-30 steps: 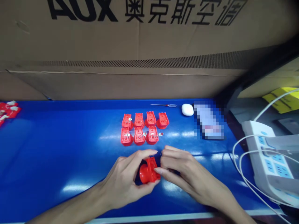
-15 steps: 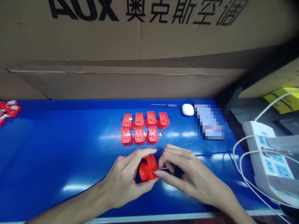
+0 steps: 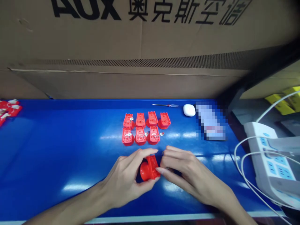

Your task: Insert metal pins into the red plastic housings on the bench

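My left hand point(image 3: 127, 176) is closed around a red plastic housing point(image 3: 145, 171), thumb below and forefinger above, with its open face tipped to the right. Close against that face, my right hand point(image 3: 185, 173) pinches a thin metal pin point(image 3: 167, 168). Fingers cover most of the pin, and I cannot tell whether its tip touches the housing. Beyond my hands, several similar red housings point(image 3: 152, 119) stand in two rows. Small white-and-metal pieces point(image 3: 160, 134) sit in some of them.
A screwdriver point(image 3: 165, 105), a white rounded case point(image 3: 189, 110) and a pixelated phone-like object point(image 3: 211, 122) lie toward the back. At right is a power strip point(image 3: 269, 156) with white cables. More red-and-white parts point(image 3: 9, 110) lie far left. A large cardboard box point(image 3: 140, 43) stands behind the blue table point(image 3: 58, 150).
My right fingers have shifted slightly around the metal pin, so less of it shows. My left hand keeps the red housing in nearly the same place.
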